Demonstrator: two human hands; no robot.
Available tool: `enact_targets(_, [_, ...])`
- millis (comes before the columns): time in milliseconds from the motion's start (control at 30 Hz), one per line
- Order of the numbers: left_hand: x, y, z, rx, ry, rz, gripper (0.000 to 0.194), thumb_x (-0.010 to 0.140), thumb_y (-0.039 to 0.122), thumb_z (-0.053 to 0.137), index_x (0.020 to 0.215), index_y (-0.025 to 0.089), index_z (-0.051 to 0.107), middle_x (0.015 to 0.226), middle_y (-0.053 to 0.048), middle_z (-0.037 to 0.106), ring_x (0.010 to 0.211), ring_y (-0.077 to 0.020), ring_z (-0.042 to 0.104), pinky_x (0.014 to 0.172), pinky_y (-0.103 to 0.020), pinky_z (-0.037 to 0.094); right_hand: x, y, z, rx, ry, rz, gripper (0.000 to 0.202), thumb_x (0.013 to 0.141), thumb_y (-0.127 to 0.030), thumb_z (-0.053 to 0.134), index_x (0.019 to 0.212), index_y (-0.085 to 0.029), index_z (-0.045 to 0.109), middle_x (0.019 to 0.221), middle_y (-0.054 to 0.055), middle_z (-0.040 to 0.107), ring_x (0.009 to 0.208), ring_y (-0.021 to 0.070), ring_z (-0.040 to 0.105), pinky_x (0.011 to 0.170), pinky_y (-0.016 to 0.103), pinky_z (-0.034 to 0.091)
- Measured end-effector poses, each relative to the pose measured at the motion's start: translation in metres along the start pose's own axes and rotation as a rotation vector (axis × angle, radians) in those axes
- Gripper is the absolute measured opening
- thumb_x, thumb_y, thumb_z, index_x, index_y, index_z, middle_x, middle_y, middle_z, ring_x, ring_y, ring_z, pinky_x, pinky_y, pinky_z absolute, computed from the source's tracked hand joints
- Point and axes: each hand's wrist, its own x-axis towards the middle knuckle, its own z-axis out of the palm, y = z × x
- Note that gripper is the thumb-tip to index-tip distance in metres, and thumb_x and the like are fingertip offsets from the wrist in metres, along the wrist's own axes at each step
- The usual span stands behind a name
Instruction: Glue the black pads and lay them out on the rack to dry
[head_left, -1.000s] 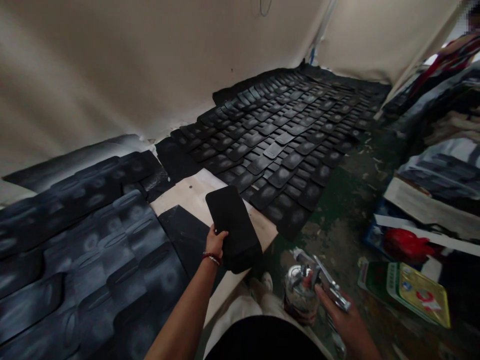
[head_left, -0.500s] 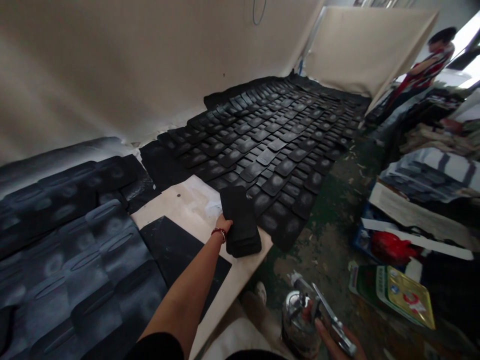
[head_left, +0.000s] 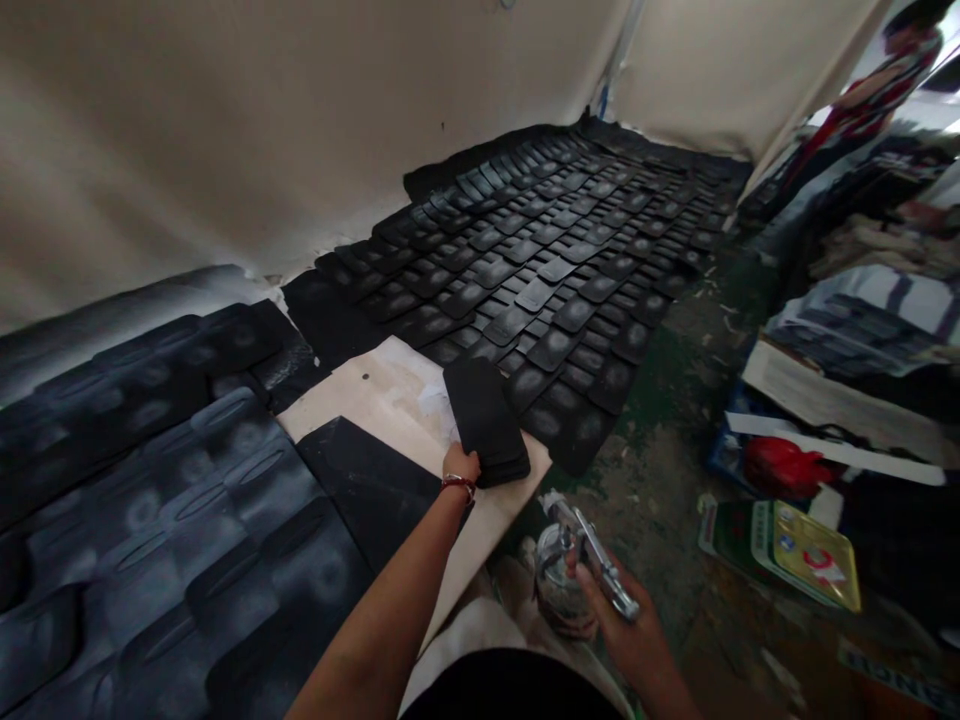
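Observation:
My left hand [head_left: 460, 463], with a beaded bracelet at its wrist, grips the near left edge of a small stack of black rounded panels [head_left: 487, 420]. The stack lies on a pale board [head_left: 390, 375], and my fingers are partly hidden under its edge. Low and to the right, my right hand [head_left: 606, 592] is wrapped round the handle of a metal spray gun [head_left: 592, 550]. A cup [head_left: 559, 580] hangs below the gun, whose nozzle points away from me toward the board. Beside my left hand lies a flat black sheet [head_left: 367, 480].
Rows of overlapping black panels with pale sprayed spots [head_left: 555, 270] stretch back to the cloth-covered wall [head_left: 300, 120]. More greyish panels [head_left: 187, 530] lie at left. On the floor at right stand a green-and-gold tin [head_left: 810, 555] and a red bag [head_left: 784, 465]. A person [head_left: 885, 90] stands at the far right.
My right hand has raised the spray gun and brought it left, closer to the board. My left hand still holds the panel stack. The view has shifted slightly.

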Motion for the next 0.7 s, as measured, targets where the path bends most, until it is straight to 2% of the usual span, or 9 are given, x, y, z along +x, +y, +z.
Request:
enact_targets(133, [-0.005, 0.004, -0.002, 0.017, -0.092, 0.009, 0.013, 0.074, 0.009, 0.059, 0.084, 0.017, 0.055, 0.05, 0.001, 0.052, 0.043, -0.0145, 0.055, 0.048, -0.024, 0.045, -0.007, -0.002, 0.009, -0.013, 0.023, 0.007, 0.04, 0.081, -0.046, 0.061, 0.109, -0.018, 0.065, 0.104, 0.009, 0.067, 0.1, 0.0269, 0.061, 0.092, 0.037, 0.046])
enact_targets(267, [-0.01, 0.003, -0.007, 0.007, -0.171, -0.028, 0.012, 0.075, 0.007, 0.058, 0.082, 0.016, 0.056, 0.044, 0.003, 0.049, 0.041, -0.0142, 0.054, 0.048, -0.025, 0.047, -0.01, -0.006, 0.016, -0.038, 0.04, 0.016, 0.039, 0.081, -0.048, 0.06, 0.105, -0.018, 0.066, 0.099, 0.009, 0.068, 0.095, 0.0265, 0.063, 0.087, 0.036, 0.048])
enact_targets(400, [-0.009, 0.003, -0.01, -0.04, -0.188, -0.096, 0.017, 0.077, 0.008, 0.059, 0.092, 0.014, 0.055, 0.047, 0.003, 0.052, 0.039, -0.0136, 0.055, 0.045, -0.024, 0.046, -0.008, -0.011, 0.023, -0.05, 0.062, 0.018, 0.039, 0.079, -0.047, 0.063, 0.104, -0.017, 0.067, 0.098, 0.008, 0.069, 0.095, 0.0266, 0.063, 0.085, 0.033, 0.049])
enact_targets(533, [-0.008, 0.002, -0.01, -0.099, -0.216, -0.142, 0.026, 0.083, 0.007, 0.05, 0.108, 0.011, 0.048, 0.052, 0.001, 0.057, 0.039, -0.0135, 0.056, 0.041, -0.022, 0.045, -0.002, -0.016, 0.029, -0.05, 0.107, 0.007, 0.04, 0.078, -0.047, 0.063, 0.105, -0.017, 0.065, 0.098, 0.007, 0.068, 0.095, 0.0262, 0.062, 0.085, 0.032, 0.049])
enact_targets(700, [-0.009, -0.001, -0.009, -0.149, -0.246, -0.151, 0.021, 0.087, 0.006, 0.043, 0.106, 0.012, 0.045, 0.055, 0.001, 0.057, 0.039, -0.0115, 0.057, 0.04, -0.019, 0.044, 0.003, -0.017, 0.026, -0.047, 0.152, 0.018, 0.043, 0.078, -0.047, 0.064, 0.109, -0.017, 0.064, 0.107, 0.008, 0.066, 0.103, 0.0275, 0.059, 0.09, 0.034, 0.047])
